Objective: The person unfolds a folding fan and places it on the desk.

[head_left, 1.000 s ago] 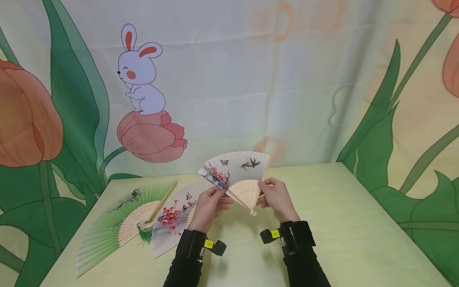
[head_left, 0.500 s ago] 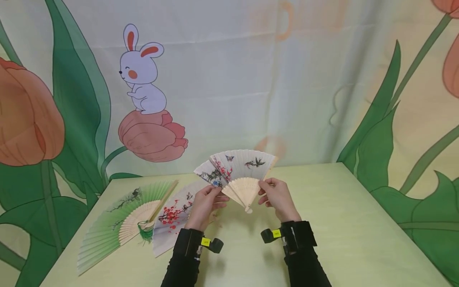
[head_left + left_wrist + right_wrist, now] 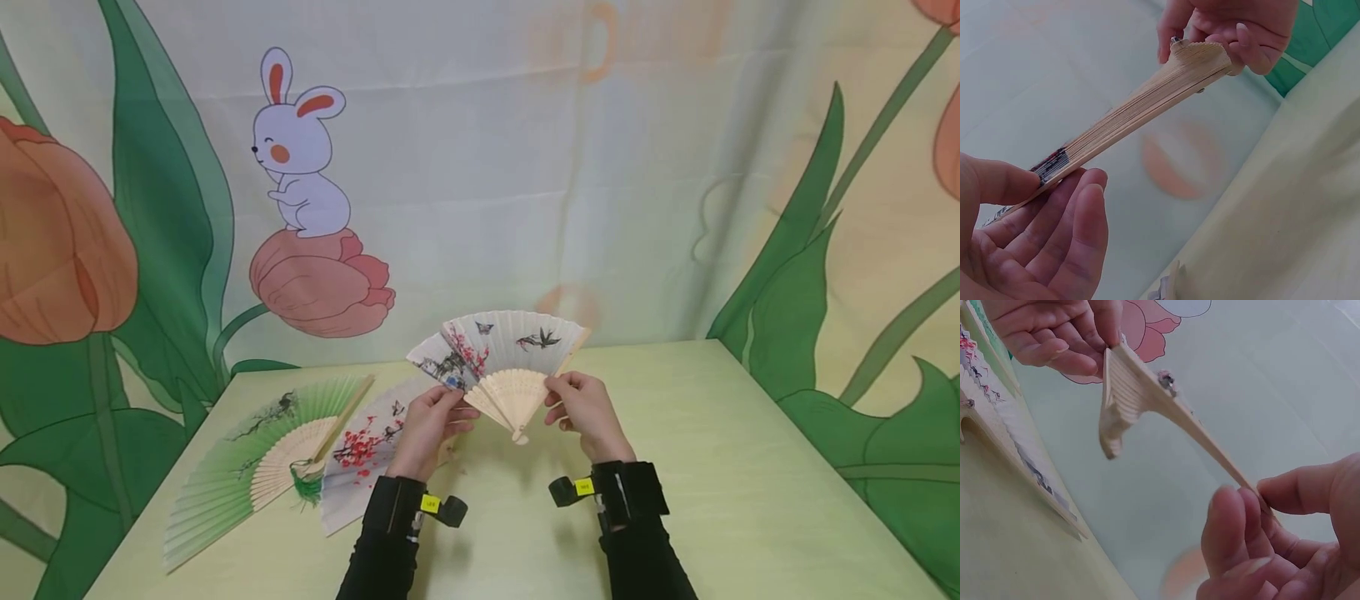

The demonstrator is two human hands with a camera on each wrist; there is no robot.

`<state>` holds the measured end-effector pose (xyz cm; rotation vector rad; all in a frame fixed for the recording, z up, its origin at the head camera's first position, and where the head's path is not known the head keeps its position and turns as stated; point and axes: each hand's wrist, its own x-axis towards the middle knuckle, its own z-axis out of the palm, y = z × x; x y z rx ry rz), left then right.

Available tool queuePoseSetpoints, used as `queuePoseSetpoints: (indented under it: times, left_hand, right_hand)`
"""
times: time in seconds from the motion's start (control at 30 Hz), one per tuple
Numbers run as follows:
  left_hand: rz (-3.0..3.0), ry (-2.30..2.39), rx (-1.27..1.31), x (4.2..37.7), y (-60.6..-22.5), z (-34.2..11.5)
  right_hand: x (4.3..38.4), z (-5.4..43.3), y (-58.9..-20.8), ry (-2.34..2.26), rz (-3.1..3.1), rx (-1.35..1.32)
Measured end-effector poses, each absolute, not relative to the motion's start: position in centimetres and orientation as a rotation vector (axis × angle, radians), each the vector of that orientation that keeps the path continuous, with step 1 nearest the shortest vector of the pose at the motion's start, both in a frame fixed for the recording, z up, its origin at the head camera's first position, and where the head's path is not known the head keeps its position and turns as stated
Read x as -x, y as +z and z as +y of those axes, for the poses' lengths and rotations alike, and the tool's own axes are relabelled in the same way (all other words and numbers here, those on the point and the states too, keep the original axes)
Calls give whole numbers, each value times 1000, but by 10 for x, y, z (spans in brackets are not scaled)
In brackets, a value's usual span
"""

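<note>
Both hands hold a partly spread folding fan (image 3: 517, 346) above the table. Its white leaf carries pink blossoms, a butterfly and a swallow, and its pale wooden ribs meet at a pivot toward the person. My left hand (image 3: 429, 425) pinches the fan's left side between thumb and fingers, as the left wrist view also shows with the left fingers (image 3: 1079, 231) under the edge. On the other side, my right hand (image 3: 588, 412) pinches the right outer rib, its thumb (image 3: 1297, 487) lying on that rib in the right wrist view.
A green spread fan (image 3: 247, 467) with a green tassel (image 3: 306, 482) lies at the table's left. Beside it, a white fan with red blossoms (image 3: 360, 450) is partly covered by the left hand. Behind the table (image 3: 750, 500) hangs a printed curtain (image 3: 480, 167).
The held fan has spread wider, its left panel turning out and its right edge moving rightward. My right hand has shifted slightly right; the left moved slightly left. The fans on the table stay put.
</note>
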<state>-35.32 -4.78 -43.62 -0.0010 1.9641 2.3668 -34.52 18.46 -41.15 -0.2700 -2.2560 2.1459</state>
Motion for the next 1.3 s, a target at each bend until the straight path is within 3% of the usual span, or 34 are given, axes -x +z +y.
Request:
queuePoseSetpoints:
  times: [1.3]
  left_hand:
    - [1870, 2483, 7, 354, -434, -60]
  right_hand:
    - [345, 183, -407, 2313, -2021, 337]
